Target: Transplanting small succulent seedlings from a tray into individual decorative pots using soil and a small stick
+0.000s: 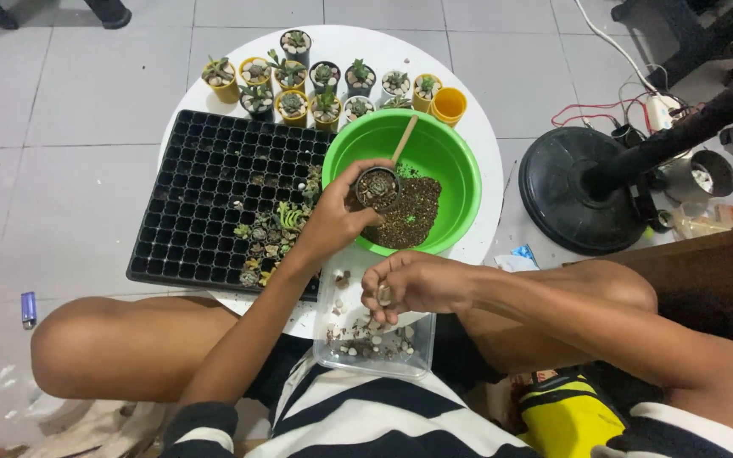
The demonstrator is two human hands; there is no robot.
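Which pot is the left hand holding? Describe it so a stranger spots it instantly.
Start at the round white table, then find the green bowl of soil on its right side. Over the bowl's left rim, the left hand holds a small dark pot. Unlike the potted succulents lined up behind, it shows soil but no plant.

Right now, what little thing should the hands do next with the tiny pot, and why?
Probably carry the right hand up and drop its pebbles onto the small pot. The left hand holds that pot over the green bowl with soil showing on top, while the finished pots behind are topped with pebbles from the clear tray.
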